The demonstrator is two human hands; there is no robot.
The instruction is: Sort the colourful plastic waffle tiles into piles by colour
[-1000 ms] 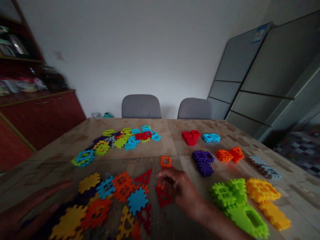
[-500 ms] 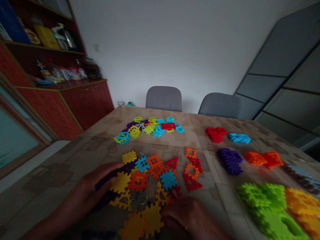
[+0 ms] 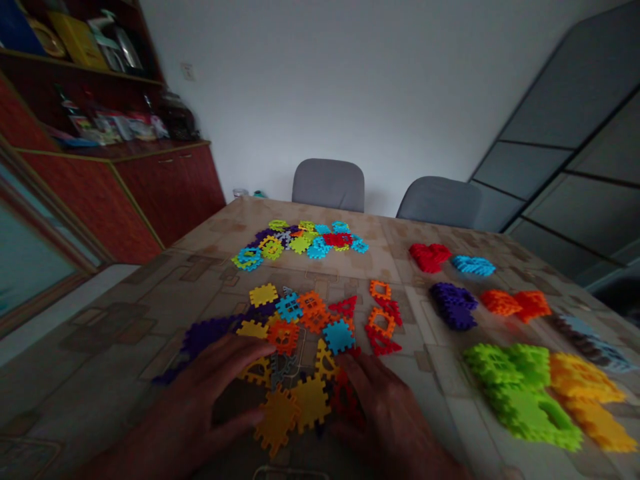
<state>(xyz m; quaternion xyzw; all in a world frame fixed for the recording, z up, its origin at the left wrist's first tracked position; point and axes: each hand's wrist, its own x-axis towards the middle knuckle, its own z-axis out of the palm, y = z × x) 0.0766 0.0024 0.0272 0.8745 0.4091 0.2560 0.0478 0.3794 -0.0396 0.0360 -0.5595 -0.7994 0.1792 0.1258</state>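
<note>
My left hand (image 3: pixel 213 393) hovers open over the near left of the loose pile, thumb and fingers apart. Just right of its thumb lies a yellow toothed tile (image 3: pixel 277 420), overlapping a second yellow tile (image 3: pixel 313 400). My right hand (image 3: pixel 385 407) is open on the pile's right side, its fingers reaching over red tiles (image 3: pixel 344 393); whether it touches them is unclear. Between the hands are a yellow triangular frame (image 3: pixel 325 360) and a grey piece (image 3: pixel 283 368). Beyond them sit a blue square tile (image 3: pixel 339 336) and orange window tiles (image 3: pixel 313 312). Purple tiles (image 3: pixel 207 333) lie behind my left hand.
Across the table (image 3: pixel 165 287) lies another mixed heap of tiles (image 3: pixel 300 243). On the right are colour-sorted stacks: red (image 3: pixel 429 257), blue (image 3: pixel 473 265), purple (image 3: pixel 454 305), orange (image 3: pixel 517 304), green (image 3: pixel 525 393), yellow (image 3: pixel 590 400) and grey (image 3: pixel 595 343). Two grey chairs (image 3: pixel 329 183) stand behind.
My left hand has come away from a dark purple tile and moved right and nearer to me. My right hand's fingers have spread and shifted slightly forward. The view has tilted down.
</note>
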